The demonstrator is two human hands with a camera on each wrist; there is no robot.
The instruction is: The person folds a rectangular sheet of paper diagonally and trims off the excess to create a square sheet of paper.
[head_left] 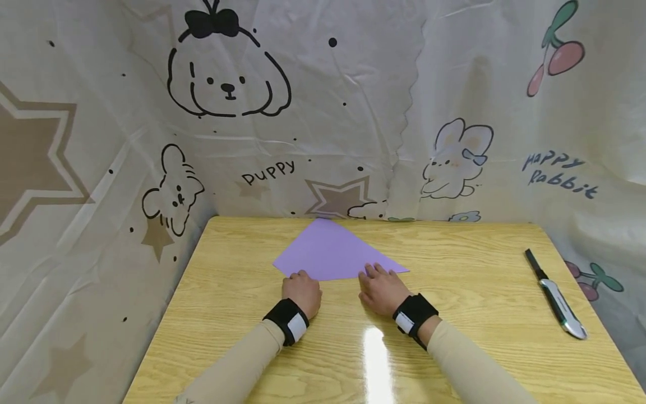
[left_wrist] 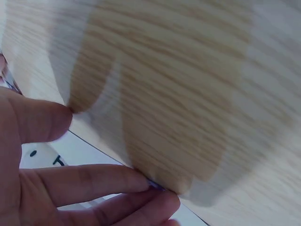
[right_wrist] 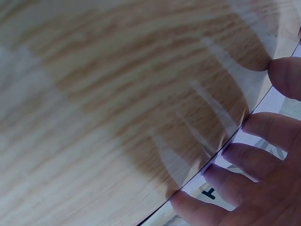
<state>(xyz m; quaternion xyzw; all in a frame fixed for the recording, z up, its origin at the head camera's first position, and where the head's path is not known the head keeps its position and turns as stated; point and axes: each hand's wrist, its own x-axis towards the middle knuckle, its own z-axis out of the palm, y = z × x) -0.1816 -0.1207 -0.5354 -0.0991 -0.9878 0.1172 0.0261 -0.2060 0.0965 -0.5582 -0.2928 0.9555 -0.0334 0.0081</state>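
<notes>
1. On the table (head_left: 222, 320), toward the far edge, purple paper (head_left: 330, 249) lies with corners pointing left and right
2. Left hand (head_left: 303, 293) touches paper's near edge, left part; thumb and fingers relaxed, apart
3. Right hand (head_left: 383, 289) rests fingertips on same edge, farther right; fingers spread, fairly straight
4. Both wrists wear black wristbands (head_left: 280, 317)
5. Black-and-silver cutter (head_left: 558, 302) lies well apart from paper, at table's right side

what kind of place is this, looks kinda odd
Probably a small curtained-off craft corner: cartoon-printed cloth hangs around a wood-grain table, on which lie purple paper and a knife-like tool.
</notes>
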